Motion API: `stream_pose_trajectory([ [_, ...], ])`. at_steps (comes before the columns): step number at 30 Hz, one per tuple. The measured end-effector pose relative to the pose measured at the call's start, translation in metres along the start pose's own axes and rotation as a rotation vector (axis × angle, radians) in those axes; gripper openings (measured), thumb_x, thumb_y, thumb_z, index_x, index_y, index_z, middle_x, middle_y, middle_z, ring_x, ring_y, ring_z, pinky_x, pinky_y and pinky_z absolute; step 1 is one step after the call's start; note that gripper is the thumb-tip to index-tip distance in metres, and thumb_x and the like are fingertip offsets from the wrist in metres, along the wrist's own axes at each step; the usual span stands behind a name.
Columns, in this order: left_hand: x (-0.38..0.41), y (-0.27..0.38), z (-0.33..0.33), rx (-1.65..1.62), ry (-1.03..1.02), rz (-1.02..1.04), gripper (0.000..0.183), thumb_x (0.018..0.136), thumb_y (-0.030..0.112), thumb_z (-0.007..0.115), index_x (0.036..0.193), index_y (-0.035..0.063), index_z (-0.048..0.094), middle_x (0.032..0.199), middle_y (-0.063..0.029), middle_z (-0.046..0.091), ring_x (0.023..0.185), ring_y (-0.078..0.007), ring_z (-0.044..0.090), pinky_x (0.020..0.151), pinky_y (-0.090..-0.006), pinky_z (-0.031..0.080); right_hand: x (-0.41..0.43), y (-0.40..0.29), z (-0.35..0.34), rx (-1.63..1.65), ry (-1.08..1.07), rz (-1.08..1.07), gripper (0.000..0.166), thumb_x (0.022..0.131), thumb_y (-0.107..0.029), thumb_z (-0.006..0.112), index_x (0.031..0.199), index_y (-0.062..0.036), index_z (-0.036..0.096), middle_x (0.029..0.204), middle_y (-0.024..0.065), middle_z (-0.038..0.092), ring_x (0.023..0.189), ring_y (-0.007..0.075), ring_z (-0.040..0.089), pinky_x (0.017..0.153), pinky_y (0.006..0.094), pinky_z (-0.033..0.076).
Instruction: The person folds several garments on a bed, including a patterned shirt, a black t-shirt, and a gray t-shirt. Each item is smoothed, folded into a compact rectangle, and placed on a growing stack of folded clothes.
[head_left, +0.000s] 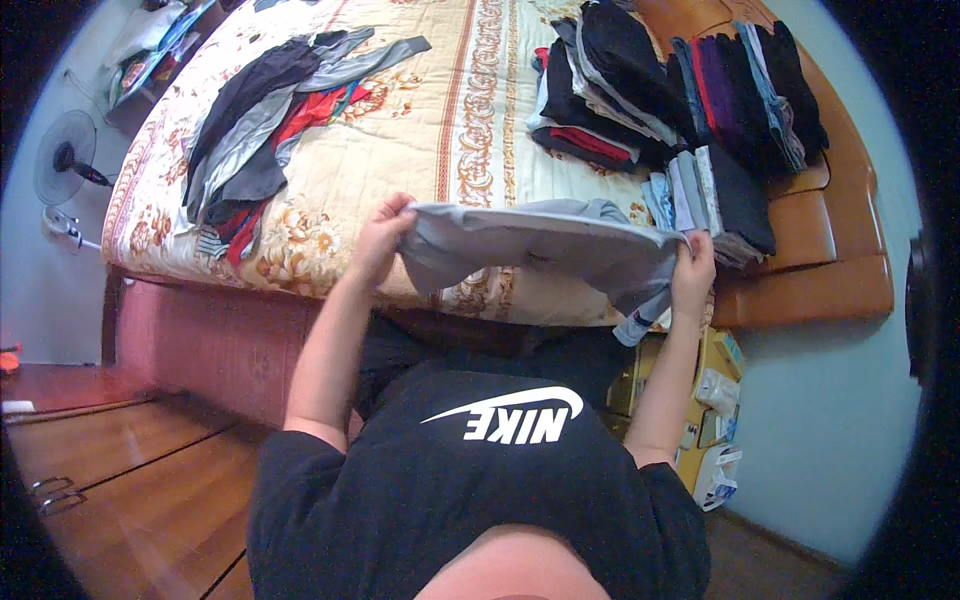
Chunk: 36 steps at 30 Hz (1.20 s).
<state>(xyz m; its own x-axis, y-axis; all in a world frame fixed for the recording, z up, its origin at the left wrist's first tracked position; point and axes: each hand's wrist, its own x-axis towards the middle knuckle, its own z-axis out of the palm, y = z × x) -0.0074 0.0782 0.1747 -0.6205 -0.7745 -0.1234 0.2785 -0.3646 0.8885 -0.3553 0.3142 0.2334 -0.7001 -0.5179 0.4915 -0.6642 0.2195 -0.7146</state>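
A grey garment (536, 236) is stretched between my two hands over the near edge of the bed. My left hand (386, 232) grips its left end, and my right hand (694, 262) grips its right end, with a sleeve or leg hanging beside it. On the left of the bed lies a loose heap of dark, grey and red clothes (247, 135). Folded dark garments (600, 90) are stacked at the upper right. Beyond my right hand, smaller folded grey and light clothes (686, 191) stand next to a black folded one.
The bed has a floral quilt (405, 150) and a wooden headboard (810, 292) at the right, where more folded clothes (742, 97) lean. A fan (71, 161) stands beyond the left side. A yellowish bedside cabinet (705, 390) holding small items is at lower right, a wooden cabinet (135, 480) at lower left.
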Motion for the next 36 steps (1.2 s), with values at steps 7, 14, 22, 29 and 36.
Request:
stream_pose_trajectory([
  [7,0.028,0.098,-0.016,0.581,-0.036,0.101,0.016,0.082,0.022,0.056,0.082,0.0061,0.058,0.073,0.0035,0.054,0.066,-0.0045,0.048,0.061,-0.0192,0.038,0.083,-0.047,0.008,-0.173,-0.537,0.088,0.018,0.080,-0.022,0.059,0.086,-0.0044,0.059,0.073,0.0047,0.060,0.070,0.0120,0.056,0.061,0.0297,0.043],
  [14,0.034,0.075,-0.037,0.120,0.229,-0.348,0.042,0.086,0.039,0.050,0.098,-0.0007,0.058,0.098,-0.0147,0.060,0.089,-0.0224,0.058,0.079,-0.0355,0.046,0.102,-0.033,0.066,0.466,-0.723,0.400,0.020,0.079,-0.022,0.061,0.090,-0.0048,0.063,0.079,-0.0005,0.060,0.073,0.0116,0.056,0.070,0.0258,0.043],
  [22,0.006,-0.080,0.068,-0.075,0.057,-0.284,0.015,0.085,0.011,0.052,0.100,0.0099,0.054,0.082,-0.0031,0.059,0.070,-0.0131,0.057,0.057,-0.0289,0.049,-0.072,-0.031,0.178,0.375,-0.518,0.362,0.031,0.081,-0.032,0.057,0.079,-0.0010,0.062,0.066,0.0052,0.062,0.053,0.0123,0.055,0.051,0.0281,0.043],
  [29,-0.036,-0.088,0.102,0.746,-0.332,0.113,0.026,0.081,0.005,0.054,0.107,0.0015,0.056,0.092,-0.0100,0.061,0.088,-0.0156,0.057,0.078,-0.0262,0.044,-0.129,-0.029,0.140,1.150,-0.755,0.804,0.023,0.087,-0.024,0.053,0.098,-0.0039,0.055,0.084,0.0028,0.059,0.074,0.0102,0.056,0.067,0.0241,0.045],
  [36,-0.011,-0.074,0.076,0.695,-0.094,0.138,0.020,0.083,-0.002,0.045,0.097,0.0007,0.058,0.076,-0.0077,0.061,0.071,-0.0173,0.059,0.065,-0.0296,0.048,-0.108,-0.013,0.113,1.105,-0.702,0.759,0.017,0.085,-0.007,0.049,0.100,-0.0027,0.056,0.093,0.0035,0.061,0.081,0.0115,0.058,0.071,0.0249,0.046],
])
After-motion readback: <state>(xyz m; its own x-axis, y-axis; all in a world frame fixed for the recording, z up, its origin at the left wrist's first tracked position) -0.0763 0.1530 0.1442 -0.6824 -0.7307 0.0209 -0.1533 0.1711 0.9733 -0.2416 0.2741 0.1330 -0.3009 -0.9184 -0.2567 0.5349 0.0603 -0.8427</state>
